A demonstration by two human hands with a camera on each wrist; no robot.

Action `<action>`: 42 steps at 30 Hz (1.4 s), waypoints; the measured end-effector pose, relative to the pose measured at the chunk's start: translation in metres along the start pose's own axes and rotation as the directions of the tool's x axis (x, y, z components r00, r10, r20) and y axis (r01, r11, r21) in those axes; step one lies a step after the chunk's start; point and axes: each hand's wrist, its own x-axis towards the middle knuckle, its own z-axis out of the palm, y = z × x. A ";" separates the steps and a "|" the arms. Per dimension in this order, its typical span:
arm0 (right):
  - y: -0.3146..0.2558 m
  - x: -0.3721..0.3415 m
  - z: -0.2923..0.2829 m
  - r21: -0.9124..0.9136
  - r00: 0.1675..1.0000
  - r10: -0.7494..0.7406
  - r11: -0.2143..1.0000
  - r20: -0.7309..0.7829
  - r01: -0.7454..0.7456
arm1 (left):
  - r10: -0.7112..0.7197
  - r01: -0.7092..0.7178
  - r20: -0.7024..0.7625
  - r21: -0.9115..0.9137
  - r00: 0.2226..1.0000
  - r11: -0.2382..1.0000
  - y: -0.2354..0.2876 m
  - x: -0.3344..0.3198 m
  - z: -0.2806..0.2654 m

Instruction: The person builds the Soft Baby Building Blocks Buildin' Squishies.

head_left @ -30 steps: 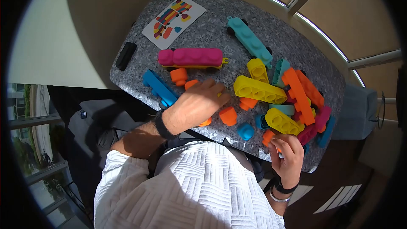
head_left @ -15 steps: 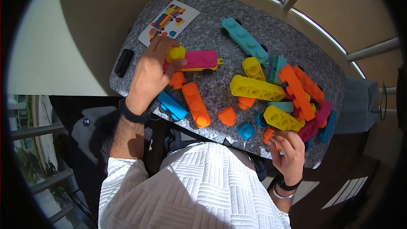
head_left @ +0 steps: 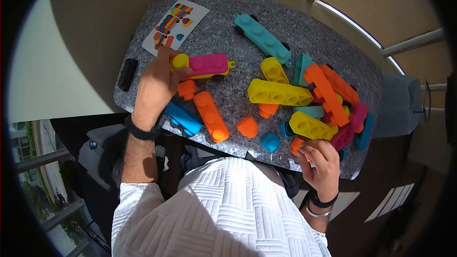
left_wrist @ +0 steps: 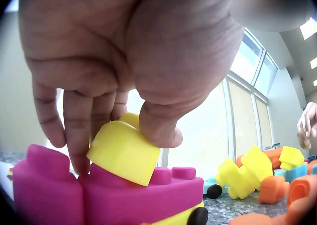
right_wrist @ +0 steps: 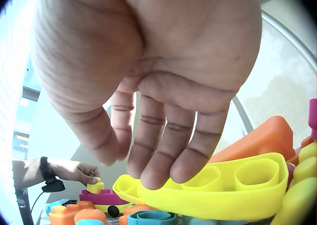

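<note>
My left hand (head_left: 156,83) pinches a small yellow block (left_wrist: 124,153) between thumb and fingers. In the left wrist view that block sits tilted on the studs of a long magenta block (left_wrist: 124,200). Under the magenta block is a yellow wheeled base (head_left: 232,64) with a hook at its end. My right hand (head_left: 322,164) hangs loosely curled near the table's front edge, nothing held in its fingers. Close by its fingertips lies a small orange block (head_left: 296,144). A long yellow block (right_wrist: 213,198) lies below the right hand in the right wrist view.
A picture card (head_left: 176,26) lies at the back left, a black object (head_left: 127,74) at the left edge. Beyond stands a teal wheeled base (head_left: 262,38). Orange (head_left: 211,116) and blue (head_left: 183,119) pieces lie near the left forearm; several blocks pile up at right.
My left hand moved left from the orange blocks in front, bringing the yellow block onto the magenta one. The right hand has stayed almost still. The head view has shifted slightly.
</note>
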 end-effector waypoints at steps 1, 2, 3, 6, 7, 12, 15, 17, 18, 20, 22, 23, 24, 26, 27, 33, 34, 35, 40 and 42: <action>0.000 0.000 0.000 0.006 1.000 0.000 1.000 -0.003 0.000 | 0.030 -0.030 -0.018 -0.009 0.999 0.999 -0.001 0.000 0.000; 0.001 0.001 0.000 -0.005 1.000 0.020 1.000 -0.007 -0.020 | 0.075 -0.075 -0.060 -0.009 0.995 0.997 -0.001 0.000 0.001; 0.001 0.000 -0.001 -0.001 1.000 0.012 1.000 -0.003 -0.012 | 0.058 -0.059 -0.056 -0.015 0.997 0.998 -0.002 0.000 0.001; 0.004 -0.002 -0.001 -0.011 0.999 0.034 0.999 0.001 -0.034 | -0.024 0.024 0.002 -0.018 1.000 1.000 -0.003 -0.002 0.001; 0.004 -0.002 -0.002 -0.016 0.999 0.033 0.999 0.005 -0.033 | 0.025 -0.025 -0.014 -0.012 1.000 1.000 -0.005 -0.002 0.003; 0.008 0.001 -0.007 -0.072 0.994 0.064 0.995 -0.089 -0.071 | 0.182 -0.190 0.093 0.082 0.979 0.978 -0.011 -0.002 -0.001; 0.018 0.009 -0.011 -0.133 0.988 0.073 0.987 -0.138 -0.092 | 0.128 -0.135 0.080 0.097 0.989 0.986 -0.010 -0.006 0.004; 0.025 0.018 -0.013 -0.165 0.984 0.076 0.981 -0.164 -0.103 | 0.133 -0.141 0.085 0.095 0.987 0.985 -0.014 -0.005 0.005; 0.028 0.021 -0.012 -0.165 0.983 0.078 0.981 -0.165 -0.105 | 0.135 -0.143 0.087 0.096 0.987 0.985 -0.016 -0.005 0.005; 0.034 0.026 -0.010 -0.269 0.982 0.161 0.946 -0.102 -0.183 | 0.152 -0.160 0.085 0.087 0.985 0.983 -0.020 -0.004 0.006; 0.042 0.029 -0.006 -0.285 0.986 0.141 0.945 -0.087 -0.160 | 0.168 -0.174 0.079 0.078 0.983 0.982 -0.024 -0.003 0.006; 0.044 0.030 -0.004 -0.300 0.990 0.122 0.944 -0.071 -0.138 | 0.157 -0.164 0.103 0.059 0.982 0.985 -0.025 -0.002 0.006; 0.045 0.033 -0.004 -0.300 0.990 0.119 0.945 -0.070 -0.134 | 0.146 -0.153 0.126 0.041 0.981 0.987 -0.027 -0.001 0.005; 0.046 0.037 -0.002 -0.321 0.994 0.109 0.941 -0.021 -0.110 | 0.122 -0.126 0.155 0.016 0.980 0.992 -0.030 0.003 0.003; 0.046 0.040 -0.002 -0.321 0.994 0.107 0.941 -0.021 -0.108 | 0.102 -0.102 0.185 -0.010 0.977 0.995 -0.031 0.004 0.003; 0.043 0.053 -0.004 -0.395 0.955 0.231 0.907 0.185 -0.143 | 0.033 -0.024 0.219 -0.042 0.975 0.999 -0.022 0.009 0.003; 0.043 0.054 -0.002 -0.399 0.948 0.241 0.906 0.208 -0.143 | 0.036 -0.027 0.213 -0.042 0.976 0.999 -0.021 0.009 0.004; 0.043 0.055 -0.002 -0.402 0.940 0.252 0.904 0.232 -0.143 | 0.059 -0.050 0.191 -0.050 0.980 0.998 -0.020 0.007 0.005; 0.049 0.059 0.001 -0.362 0.944 0.243 0.920 0.223 -0.151 | 0.100 -0.088 0.174 -0.076 0.980 0.993 -0.021 0.007 0.002; 0.056 0.058 0.004 -0.313 0.946 0.233 0.937 0.225 -0.156 | 0.128 -0.116 0.184 -0.074 0.975 0.990 -0.020 0.008 0.002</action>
